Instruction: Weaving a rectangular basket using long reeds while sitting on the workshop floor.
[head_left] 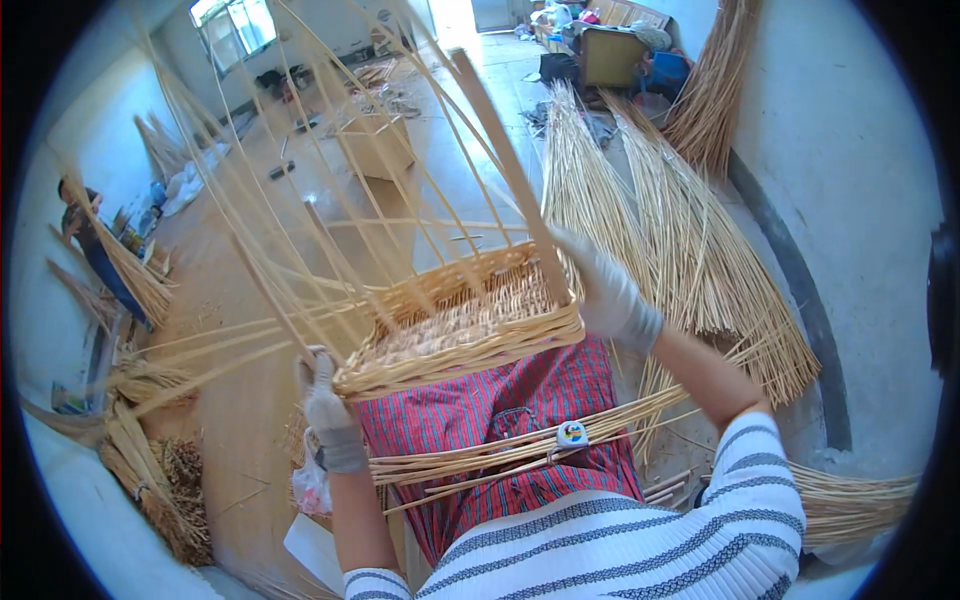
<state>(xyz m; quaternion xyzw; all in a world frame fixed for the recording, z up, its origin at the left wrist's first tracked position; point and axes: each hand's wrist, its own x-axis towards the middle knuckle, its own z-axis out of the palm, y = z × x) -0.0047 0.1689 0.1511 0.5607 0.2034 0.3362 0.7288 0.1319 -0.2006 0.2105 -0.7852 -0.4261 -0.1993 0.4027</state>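
A half-woven wicker basket [470, 345], rectangular and shallow, is tilted over my lap. Wooden corner stakes and many long thin canes rise from its rim, some blurred by motion. My left hand [330, 420], in a pale work glove, grips its near left corner beside a stake. At the right end my right hand [606, 290], gloved too, is closed round the side by the tall flat stake [505, 150]; its fingertips are partly hidden. Across my red checked apron [450, 405] lies a bunch of peeled canes [460, 468], with a small white round tape measure [572, 434] on it.
Large sheaves of canes [700, 240] lie on the floor to the right, and another bundle [715, 90] leans on the wall. A cardboard box [377, 145] stands ahead. At far left a person [95, 240] stands near more canes. Cane bundles [150, 485] lie at lower left.
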